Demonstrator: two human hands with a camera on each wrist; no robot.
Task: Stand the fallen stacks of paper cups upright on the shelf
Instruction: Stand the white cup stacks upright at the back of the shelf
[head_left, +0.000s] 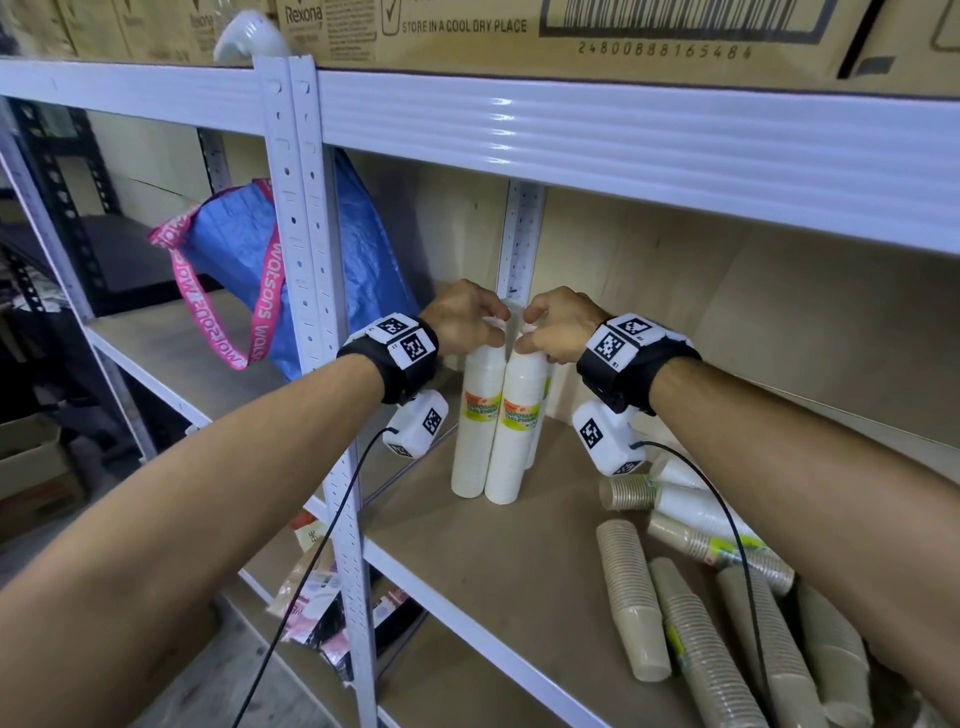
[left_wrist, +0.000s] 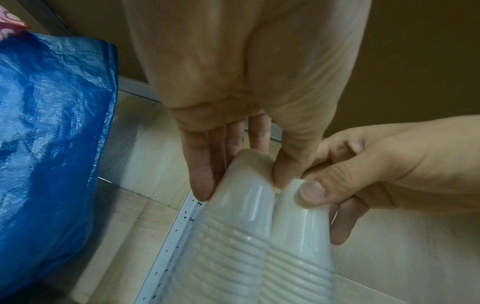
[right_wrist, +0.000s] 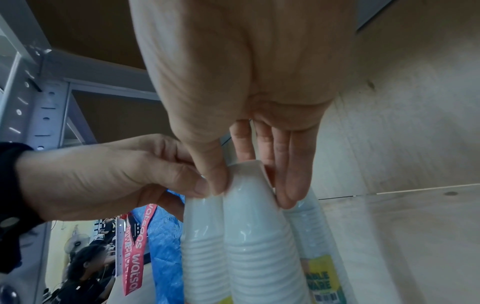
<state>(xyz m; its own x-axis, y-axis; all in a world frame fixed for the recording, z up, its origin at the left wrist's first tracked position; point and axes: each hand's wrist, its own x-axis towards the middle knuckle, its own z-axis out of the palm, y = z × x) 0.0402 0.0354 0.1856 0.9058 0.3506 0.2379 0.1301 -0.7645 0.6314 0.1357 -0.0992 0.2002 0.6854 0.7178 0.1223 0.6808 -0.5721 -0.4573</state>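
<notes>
Two wrapped stacks of white cups stand upright side by side at the back left corner of the shelf. My left hand pinches the top of the left stack, thumb and fingers round its top cup. My right hand pinches the top of the right stack in the same way. A third white stack stands upright just behind the right one. Several fallen stacks lie at the right: brown ones and white ones.
A blue woven bag with pink straps hangs left of the white shelf post. The upper shelf beam runs close above the hands. Cardboard boxes sit on top. Wrist-camera cables trail below both arms.
</notes>
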